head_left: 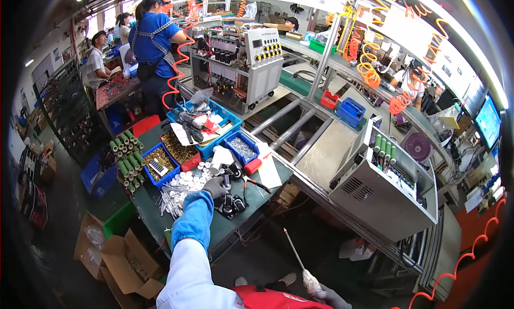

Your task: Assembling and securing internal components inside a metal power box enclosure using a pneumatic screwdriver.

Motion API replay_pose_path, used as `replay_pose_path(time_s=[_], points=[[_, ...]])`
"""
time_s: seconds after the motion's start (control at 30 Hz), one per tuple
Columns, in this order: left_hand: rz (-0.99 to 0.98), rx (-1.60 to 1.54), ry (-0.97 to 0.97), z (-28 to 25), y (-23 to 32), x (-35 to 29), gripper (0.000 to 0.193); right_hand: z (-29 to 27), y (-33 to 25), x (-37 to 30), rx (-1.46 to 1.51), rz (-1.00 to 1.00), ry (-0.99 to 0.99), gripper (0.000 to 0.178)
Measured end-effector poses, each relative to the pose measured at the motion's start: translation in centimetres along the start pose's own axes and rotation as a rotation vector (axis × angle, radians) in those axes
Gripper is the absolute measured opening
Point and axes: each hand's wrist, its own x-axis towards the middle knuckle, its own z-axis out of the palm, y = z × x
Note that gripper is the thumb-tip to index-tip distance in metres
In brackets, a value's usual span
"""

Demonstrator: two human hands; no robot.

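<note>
My left hand (215, 188), in a grey glove, reaches onto the green-topped table (262, 188) among small parts. Beside it lie black casters (232, 204) and a heap of round white caps (187, 179). Its fingers are mostly hidden, so I cannot tell whether they grip anything. Pliers (254, 187) with dark handles rest to the right of the casters. At the lower edge my gloved right hand (329, 298) is closed round the handle of a long-shafted screwdriver (297, 258), whose tip points up and left.
Blue bins of small hardware (242, 148) and a tool-filled blue crate (227, 129) stand on the table. Green cylinders (127, 161) are stacked at its left. A grey metal cabinet (383, 186) sits on the roller conveyor (292, 132). A person (152, 52) stands farther back. Cardboard boxes (128, 261) lie below.
</note>
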Motion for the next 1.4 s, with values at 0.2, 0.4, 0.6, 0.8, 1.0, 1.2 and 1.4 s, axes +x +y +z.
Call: replay_pose_path(time_s=[0.2, 0.4, 0.6, 0.8, 1.0, 1.2, 1.4], points=[[-0.051, 0.454, -0.155, -0.6, 1.7, 1.6, 0.066, 3.7, -1.1, 1.8, 0.059, -0.001, -0.015, 0.063], [-0.13, -0.364, 0.072, -2.4, 2.6, -1.8, 0.05, 4.5, -0.8, -0.7, 0.138, 0.046, -0.031, 0.062], [-0.078, -1.177, -0.061, -5.6, 7.7, -9.5, 0.015, -0.6, 0.1, -0.8, 0.024, 0.021, -0.075, 0.073], [-0.152, -1.361, -0.333, 0.8, 21.1, -16.9, 0.024, -2.6, -5.3, -1.7, -0.198, 0.046, -0.011, 0.099], [0.001, -1.454, -0.516, 12.2, 33.1, -20.8, 0.028, -7.1, -8.2, -6.8, -0.272, -0.169, 0.025, 0.093], [-0.014, -1.344, -0.714, 21.9, 41.5, -21.3, 0.023, -13.0, -8.0, -11.9, -0.174, -0.287, 0.125, 0.095], [0.054, -1.133, -0.827, 28.4, 47.9, -22.8, 0.019, -17.2, -6.5, -16.1, -0.103, -0.356, 0.23, 0.097]])
